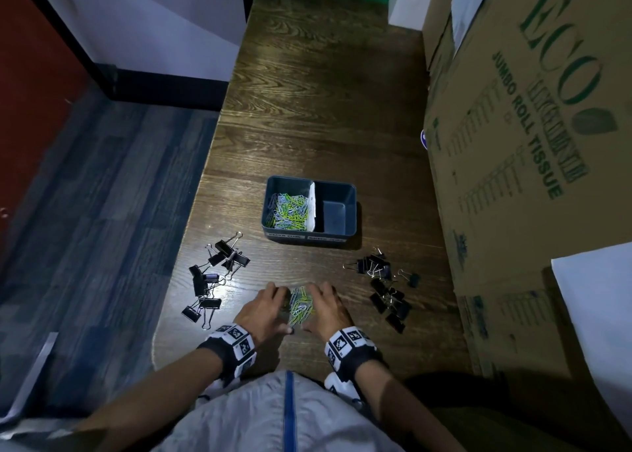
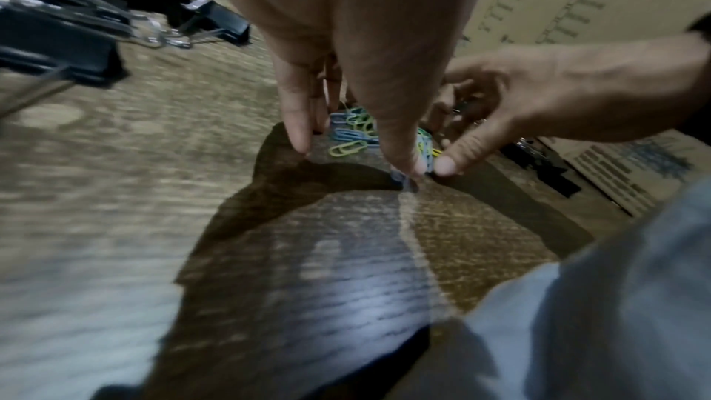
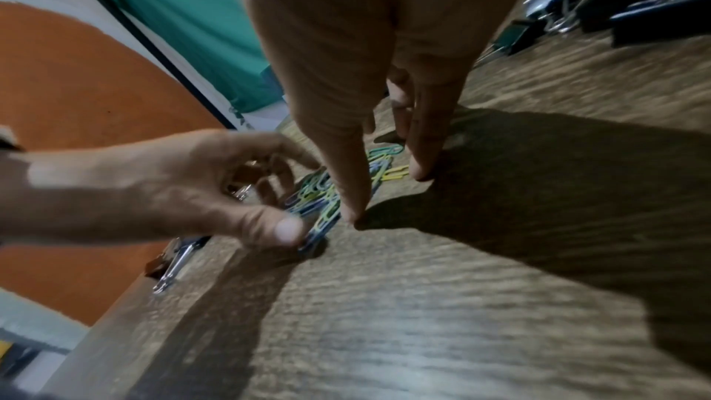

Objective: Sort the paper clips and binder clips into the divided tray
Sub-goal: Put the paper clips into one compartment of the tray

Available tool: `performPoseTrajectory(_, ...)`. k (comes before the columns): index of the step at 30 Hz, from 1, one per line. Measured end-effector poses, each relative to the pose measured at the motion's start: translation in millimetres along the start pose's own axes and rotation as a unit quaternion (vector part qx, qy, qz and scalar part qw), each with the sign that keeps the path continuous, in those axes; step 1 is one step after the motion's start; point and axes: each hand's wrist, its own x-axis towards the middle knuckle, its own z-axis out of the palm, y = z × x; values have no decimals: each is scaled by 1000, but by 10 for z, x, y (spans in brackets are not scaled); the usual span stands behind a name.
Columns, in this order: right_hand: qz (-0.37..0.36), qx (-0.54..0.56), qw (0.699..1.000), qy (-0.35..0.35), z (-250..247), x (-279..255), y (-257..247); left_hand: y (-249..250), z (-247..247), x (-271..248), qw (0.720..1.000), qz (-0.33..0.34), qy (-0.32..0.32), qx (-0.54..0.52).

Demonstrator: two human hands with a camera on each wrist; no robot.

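Observation:
A small pile of green, blue and yellow paper clips (image 1: 301,306) lies on the wooden table near its front edge. My left hand (image 1: 282,308) and right hand (image 1: 313,309) cup it from both sides, fingertips on the wood, thumbs meeting at the near end. In the left wrist view the clips (image 2: 350,136) sit between my left fingers (image 2: 300,133) and my right hand (image 2: 538,102). In the right wrist view my left hand (image 3: 292,209) curls round the bunched clips (image 3: 319,193). The dark divided tray (image 1: 309,178) stands farther back, with paper clips (image 1: 289,210) in its left compartment and nothing in the right one.
Black binder clips lie in two scattered groups, one at the left (image 1: 215,280) near the table edge and one at the right (image 1: 386,287). A large cardboard box (image 1: 530,144) walls the table's right side. The floor drops away on the left.

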Motion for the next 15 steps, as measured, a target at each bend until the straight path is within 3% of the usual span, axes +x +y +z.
performPoseTrajectory(3, -42, -2, 999, -6, 25, 29, -118, 166, -3, 76, 999, 11, 0, 36)
performPoseTrajectory(7, -33, -21, 999, 11, 12, 36, -144, 177, -7, 103, 998, 41, 10, 42)
performPoseTrajectory(15, -14, -7, 999, 39, -4, 49, -85, -21, -134, 74, 998, 55, 9, -42)
